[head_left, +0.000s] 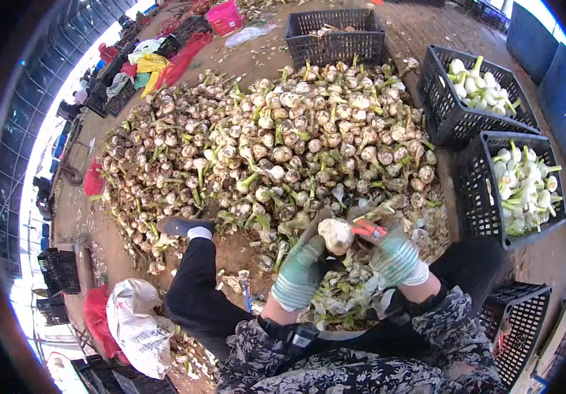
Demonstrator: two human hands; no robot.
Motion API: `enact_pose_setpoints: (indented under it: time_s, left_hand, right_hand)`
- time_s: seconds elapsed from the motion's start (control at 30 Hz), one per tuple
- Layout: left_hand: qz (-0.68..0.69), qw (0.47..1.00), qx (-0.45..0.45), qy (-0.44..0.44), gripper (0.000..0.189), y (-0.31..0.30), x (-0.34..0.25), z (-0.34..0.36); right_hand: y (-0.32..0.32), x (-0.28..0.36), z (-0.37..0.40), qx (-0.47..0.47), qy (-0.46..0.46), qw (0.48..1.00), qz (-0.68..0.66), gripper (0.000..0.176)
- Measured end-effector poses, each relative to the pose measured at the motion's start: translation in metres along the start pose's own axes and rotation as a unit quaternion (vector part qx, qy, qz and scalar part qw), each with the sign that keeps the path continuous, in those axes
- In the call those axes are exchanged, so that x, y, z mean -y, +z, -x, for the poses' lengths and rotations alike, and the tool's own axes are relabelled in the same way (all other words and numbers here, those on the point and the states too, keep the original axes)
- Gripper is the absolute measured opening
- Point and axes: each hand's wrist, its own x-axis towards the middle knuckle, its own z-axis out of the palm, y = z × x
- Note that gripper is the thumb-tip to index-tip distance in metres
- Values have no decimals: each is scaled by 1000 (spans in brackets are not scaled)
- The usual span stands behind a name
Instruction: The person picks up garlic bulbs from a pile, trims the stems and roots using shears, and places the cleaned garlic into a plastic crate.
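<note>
A whitish garlic bulb (pixel 335 236) is held in my left hand (pixel 302 266), which wears a green-and-white striped glove. Close by on the right, my right hand (pixel 394 257), in a matching glove, is closed around a small tool with a red handle (pixel 367 229); its working end is too hard to make out. Beneath both hands, between my legs, lies a heap of stripped garlic skins and leaves (pixel 348 295). Just ahead spreads a large pile of untrimmed garlic bulbs (pixel 296 144) with stems and dirt on them.
Two black crates of clean white garlic, a nearer one (pixel 483 197) and a farther one (pixel 437 98), stand at the right. Another black crate (pixel 335 46) sits behind the pile. A white sack (pixel 135 328) lies at the lower left. An open black crate (pixel 526 335) is by my right side.
</note>
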Motion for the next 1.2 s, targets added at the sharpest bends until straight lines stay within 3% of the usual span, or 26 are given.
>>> enact_pose_setpoints:
  time_s: [0.03, 0.07, 0.1, 0.13, 0.17, 0.23, 0.27, 0.37, 0.4, 0.5, 0.53, 0.57, 0.63, 0.7, 0.77, 0.8, 0.83, 0.9, 0.93, 0.97, 1.0, 1.03, 1.07, 1.1, 1.17, 1.2]
  left_hand:
    - [-4, 1000, -2, -1, 54, -8, 4, 0]
    - [9, 1000, 17, -22, 55, -21, 8, -3]
    - [25, 998, 34, -44, 57, -31, 13, -4]
    - [-71, 996, -22, 53, 55, -2, 5, 11]
    - [-72, 995, -24, 57, 55, 1, 7, 12]
    - [-279, 937, -81, 195, 54, 7, 11, 13]
    - [-286, 924, -72, 242, 54, 8, 15, 14]
    - [-307, 918, -107, 227, 55, -2, 22, 15]
    - [-538, 747, -76, 383, 50, -4, 22, 13]
    - [-481, 805, -95, 335, 51, -8, 28, 13]
    - [-481, 793, -90, 363, 52, -7, 28, 11]
    - [-392, 863, -84, 308, 56, -15, 31, 12]
    - [-444, 826, -76, 339, 67, -13, 29, 14]
    - [-409, 843, -68, 341, 66, -15, 30, 12]
    - [-282, 922, -109, 243, 56, -11, 26, 11]
    - [-407, 863, -122, 273, 55, -20, 28, 8]
    - [-407, 863, -124, 273, 55, -15, 23, 10]
    - [-589, 650, -61, 477, 49, 6, 5, 12]
    - [-605, 635, -55, 477, 50, 8, 2, 14]
    - [-604, 632, -54, 482, 50, 10, 3, 15]
    - [-461, 792, -80, 392, 53, 12, 9, 16]
    - [-291, 909, -98, 281, 55, 12, 16, 17]
    - [-224, 931, -127, 257, 54, 0, 24, 12]
    - [-156, 954, -140, 212, 50, 11, 21, 14]
    - [-18, 989, -135, 51, 46, -12, 23, 5]
    - [41, 988, -148, 36, 43, -19, 30, -9]
  right_hand:
    - [-2, 3, -4, 40, 48, 977, -205, 48]
    - [-5, -1, -3, 40, 46, 976, -208, 48]
    - [-10, -10, -3, 29, -18, 999, 30, 53]
    - [-12, -14, -3, 19, -81, 960, 266, 58]
    - [-8, -13, -2, 22, -83, 960, 265, 58]
    - [10, -6, 3, 41, -39, 998, 22, 64]
    - [16, -4, 6, 50, -15, 994, -100, 67]
    - [21, -3, 11, 55, -2, 995, -81, 66]
    - [22, -2, 12, 56, 4, 996, -69, 66]
    - [22, 10, 3, 68, 9, 997, -25, 66]
    - [25, 17, 3, 56, 32, 993, -104, 59]
    - [26, 18, 3, 60, 20, 993, -101, 59]
    - [22, 17, 6, 41, 37, 998, 29, 60]
    - [9, 3, 3, 102, 44, 992, 57, 65]
    - [10, 12, 3, 186, 5, 980, -70, 67]
    - [16, 22, 7, 152, -13, 984, -92, 66]
    - [14, 20, 6, 153, -12, 984, -92, 66]
    - [2, 12, 0, 200, 21, 979, -39, 67]
    - [-1, 5, 1, 205, -78, 970, 105, 64]
    - [0, -1, 0, 206, -84, 969, 108, 64]
    - [2, -8, -1, 169, -49, 983, -46, 57]
    - [3, -15, -1, 130, -13, 971, -198, 50]
    - [13, -28, -2, 39, 25, 949, -311, 43]
    - [28, 44, 6, -26, -56, 997, 41, 33]
    - [29, 45, 1, -67, -150, 969, 182, 25]
    - [35, 52, 1, -83, -103, 984, 116, 19]
